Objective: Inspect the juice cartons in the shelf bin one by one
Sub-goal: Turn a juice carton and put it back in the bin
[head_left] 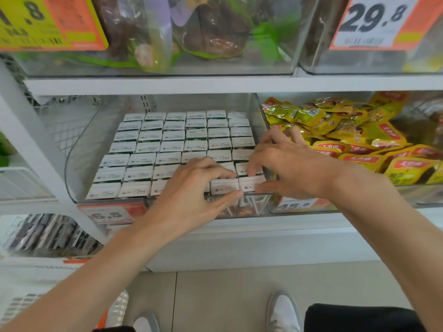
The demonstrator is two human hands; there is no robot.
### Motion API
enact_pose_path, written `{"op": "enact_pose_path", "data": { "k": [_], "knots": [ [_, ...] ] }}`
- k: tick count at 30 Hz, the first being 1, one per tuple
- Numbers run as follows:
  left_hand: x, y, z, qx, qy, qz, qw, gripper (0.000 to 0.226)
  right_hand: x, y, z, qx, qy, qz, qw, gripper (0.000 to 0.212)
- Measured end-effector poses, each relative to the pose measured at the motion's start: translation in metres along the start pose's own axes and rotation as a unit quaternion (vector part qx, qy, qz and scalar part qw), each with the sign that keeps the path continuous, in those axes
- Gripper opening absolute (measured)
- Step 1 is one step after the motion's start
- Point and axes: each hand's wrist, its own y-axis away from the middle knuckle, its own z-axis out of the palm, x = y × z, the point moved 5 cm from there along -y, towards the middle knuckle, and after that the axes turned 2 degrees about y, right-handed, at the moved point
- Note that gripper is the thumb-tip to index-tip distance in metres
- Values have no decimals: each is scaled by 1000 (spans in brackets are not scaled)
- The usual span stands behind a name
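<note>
At the front right corner of the clear shelf bin [79, 164], both hands work the nearest row. The juice cartons [172, 135] fill the bin in tight rows, white tops up, on the middle shelf.

- Left hand [191, 188]: fingers [223, 174] curl behind the front-row carton [224, 186] with the thumb on its front face, a pinch on that one carton.
- Right hand [285, 166]: fingers curl down behind the corner carton [250, 183] with the thumb at its front edge, clamped on it. Exact contact under the fingers is partly hidden.
- Both cartons sit level with the row, not lifted.

Step looks like the start of an inspection pass: taking hold of the front cartons, nothing pulled out yet.

The next move likely calls for a straight lift of one carton clear of its neighbours, since the pack is tight and the bin wall is just beside it. Then turn it to read its faces.

Yellow snack packs [335, 130] fill the bin next door on the right.
</note>
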Motion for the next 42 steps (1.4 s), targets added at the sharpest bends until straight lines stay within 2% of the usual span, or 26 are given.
{"op": "enact_pose_path", "data": {
  "k": [7,11,18,26,28,32,35,38,40,42],
  "knots": [
    [4,-9,8,-5,4,-26,1000,54,2,6,1,12,-58,3,998,25],
    [3,-12,9,-9,27,-42,999,49,2,11,-1,14,-109,6,994,34],
    [6,-23,17,-27,73,-68,995,44,1,14,-1,14,-123,4,992,31],
    [3,-32,17,-42,45,-62,996,37,2,15,0,44,-124,-18,991,29],
    [5,-33,17,-50,21,-46,997,38,0,14,0,78,-151,-30,985,27],
    [7,-37,20,-87,-16,-5,996,42,-5,18,-5,213,-178,-28,960,22],
    [7,-39,21,-111,-27,7,993,42,-2,24,-10,296,-241,-6,924,24],
    [7,-39,21,-126,-27,24,991,43,-1,24,-4,277,-366,28,888,31],
    [9,-37,21,-126,-25,28,991,42,-3,24,3,242,-375,50,894,32],
    [11,-35,22,-125,-17,27,992,39,-3,27,4,244,-342,64,905,30]
  ]
}}
